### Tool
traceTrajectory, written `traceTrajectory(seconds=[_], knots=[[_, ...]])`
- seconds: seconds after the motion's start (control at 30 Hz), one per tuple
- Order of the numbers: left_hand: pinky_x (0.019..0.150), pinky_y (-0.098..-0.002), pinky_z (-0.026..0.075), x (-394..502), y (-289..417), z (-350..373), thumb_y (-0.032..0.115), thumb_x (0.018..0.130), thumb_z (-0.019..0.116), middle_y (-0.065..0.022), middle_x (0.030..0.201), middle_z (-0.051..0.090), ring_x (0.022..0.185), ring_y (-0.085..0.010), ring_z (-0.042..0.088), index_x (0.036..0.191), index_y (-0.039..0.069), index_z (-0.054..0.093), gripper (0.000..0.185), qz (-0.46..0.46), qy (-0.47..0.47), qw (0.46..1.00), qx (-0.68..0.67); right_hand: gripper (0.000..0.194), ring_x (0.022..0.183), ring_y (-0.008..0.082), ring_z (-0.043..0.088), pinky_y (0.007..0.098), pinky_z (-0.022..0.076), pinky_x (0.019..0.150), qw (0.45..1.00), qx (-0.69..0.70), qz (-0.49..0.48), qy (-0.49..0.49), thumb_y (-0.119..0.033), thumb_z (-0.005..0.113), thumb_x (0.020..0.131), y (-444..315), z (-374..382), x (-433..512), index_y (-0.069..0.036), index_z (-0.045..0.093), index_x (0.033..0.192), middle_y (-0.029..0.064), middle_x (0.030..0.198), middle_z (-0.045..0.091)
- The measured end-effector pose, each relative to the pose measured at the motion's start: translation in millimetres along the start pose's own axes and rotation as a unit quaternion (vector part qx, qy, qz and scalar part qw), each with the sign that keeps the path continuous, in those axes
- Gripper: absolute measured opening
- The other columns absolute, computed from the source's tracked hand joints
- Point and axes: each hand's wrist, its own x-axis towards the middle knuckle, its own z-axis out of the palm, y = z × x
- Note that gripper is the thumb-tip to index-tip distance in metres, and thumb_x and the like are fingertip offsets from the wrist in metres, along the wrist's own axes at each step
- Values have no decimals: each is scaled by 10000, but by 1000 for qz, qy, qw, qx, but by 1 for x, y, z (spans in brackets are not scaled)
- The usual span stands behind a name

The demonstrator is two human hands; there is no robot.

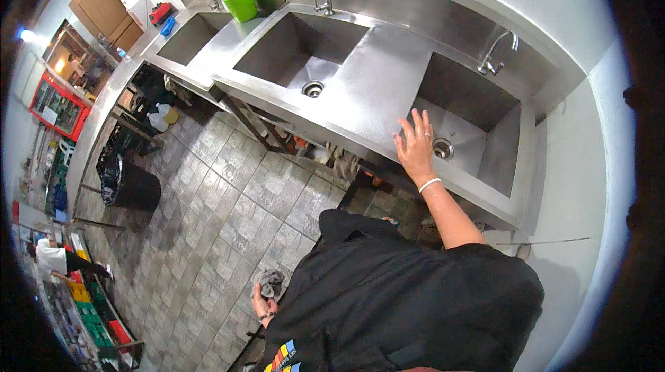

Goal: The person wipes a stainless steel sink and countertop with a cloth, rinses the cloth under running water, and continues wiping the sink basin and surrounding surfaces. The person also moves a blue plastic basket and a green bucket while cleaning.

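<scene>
My right hand [415, 151], with a ring and a white wristband, is stretched out palm down with its fingers apart and nothing in it. It is over the front left edge of the right-hand stainless steel sink [457, 128]; whether it touches the metal is unclear. Low and to the left, my left hand [264, 302], wearing a dark beaded bracelet, holds a crumpled grey cloth [270, 283] beside my black shirt, above the tiled floor. A gooseneck faucet [496, 55] stands behind the right sink. The steel counter [387, 78] joins it to the middle sink [306, 55].
A third sink [192, 37], a green bucket [240, 5] and a water bottle [123, 55] are farther left. A black bin [136, 185] with a bag stands on the floor. A wall borders the right sink. Another person [52, 260] is at the far left by crates [85, 304].
</scene>
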Motion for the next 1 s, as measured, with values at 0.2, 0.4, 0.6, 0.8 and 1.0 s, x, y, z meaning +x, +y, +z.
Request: traceTrajectory(seconds=[0.2, 0.4, 0.6, 0.8, 1.0], knots=[[769, -413, 552, 2, 47, 65, 264, 848, 810, -191, 1166, 662, 1028, -279, 660, 1423, -1, 426, 741, 94, 165, 969, 160, 212, 1484, 405, 264, 584, 235, 1185, 990, 97, -102, -25, -216, 670, 909, -86, 41, 31, -107, 713, 1085, 175, 1519, 416], [781, -445, 565, 36, 126, 86, 165, 846, 819, -203, 1183, 660, 1037, -303, 666, 1327, 58, 521, 576, 203, 158, 962, 91, 139, 1483, 405, 279, 575, 235, 1196, 986, 159, -43, -9, -193, 705, 880, -133, 105, 86, -148, 751, 1003, 129, 1515, 447], [944, -450, 508, 121, 161, 18, 264, 707, 879, -205, 1218, 651, 1094, -349, 641, 1267, 17, 597, 674, 201, 353, 798, 445, 125, 1475, 395, 287, 548, 239, 1199, 981, 188, -22, 36, -161, 717, 878, -174, 174, 176, -138, 752, 996, 146, 1487, 472], [939, -453, 504, 169, 148, 1, 250, 689, 869, -206, 1194, 655, 1077, -350, 640, 1250, 15, 603, 664, 86, 331, 726, 596, 82, 1449, 404, 336, 486, 293, 1184, 978, 192, -21, 71, -168, 713, 900, -224, 243, 260, -123, 770, 938, 159, 1474, 493], [934, -456, 500, 219, 188, 48, 235, 671, 860, -206, 1169, 658, 1060, -352, 639, 1233, 12, 610, 654, 66, 307, 758, 572, 106, 1433, 419, 362, 492, 297, 1176, 960, 278, 46, 5, -171, 710, 903, -284, 308, 309, -127, 772, 976, 206, 1447, 523]])
